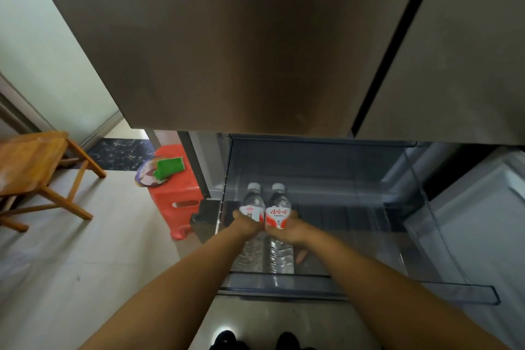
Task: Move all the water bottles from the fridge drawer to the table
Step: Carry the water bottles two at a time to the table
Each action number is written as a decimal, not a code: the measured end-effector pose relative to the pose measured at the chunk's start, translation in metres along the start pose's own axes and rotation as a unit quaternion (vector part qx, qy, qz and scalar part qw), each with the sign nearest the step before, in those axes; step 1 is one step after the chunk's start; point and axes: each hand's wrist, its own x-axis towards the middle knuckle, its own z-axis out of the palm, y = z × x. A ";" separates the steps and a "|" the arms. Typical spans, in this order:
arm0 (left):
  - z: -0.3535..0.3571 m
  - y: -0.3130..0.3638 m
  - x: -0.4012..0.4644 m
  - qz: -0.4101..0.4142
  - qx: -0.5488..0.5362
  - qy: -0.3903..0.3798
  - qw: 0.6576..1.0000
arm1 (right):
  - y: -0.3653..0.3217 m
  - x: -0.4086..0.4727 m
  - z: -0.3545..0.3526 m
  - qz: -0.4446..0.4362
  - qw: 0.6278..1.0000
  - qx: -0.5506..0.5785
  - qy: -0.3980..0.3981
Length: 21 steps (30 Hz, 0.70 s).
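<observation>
Two clear water bottles with white caps and red-and-white labels lie side by side in the open fridge drawer (355, 290), caps pointing away from me. My left hand (246, 225) is wrapped around the left bottle (252, 202) at its label. My right hand (288, 231) grips the right bottle (279, 207) the same way. Both bottles' lower halves show below my hands, resting near the drawer's front wall. The rest of the drawer holds nothing I can see.
The closed upper fridge doors (241, 45) overhang the drawer. A wooden table (31, 162) stands at the left. A red plastic stool (176, 193) with a green cloth and a round plate stands between the table and the fridge. My feet show at the bottom edge.
</observation>
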 end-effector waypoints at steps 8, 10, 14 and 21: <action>-0.010 -0.013 0.014 0.010 -0.074 -0.071 0.995 | 0.016 0.008 -0.012 0.007 0.996 0.090 -0.003; -0.018 -0.007 -0.003 -0.032 -0.162 -0.122 0.979 | 0.020 0.005 -0.023 0.008 0.990 0.142 -0.015; -0.021 0.009 -0.018 -0.055 -0.302 -0.190 0.932 | 0.020 -0.003 -0.052 -0.030 0.920 0.377 -0.101; -0.012 0.043 -0.049 -0.015 -0.362 -0.288 0.886 | 0.035 -0.023 -0.090 -0.068 0.860 0.490 -0.123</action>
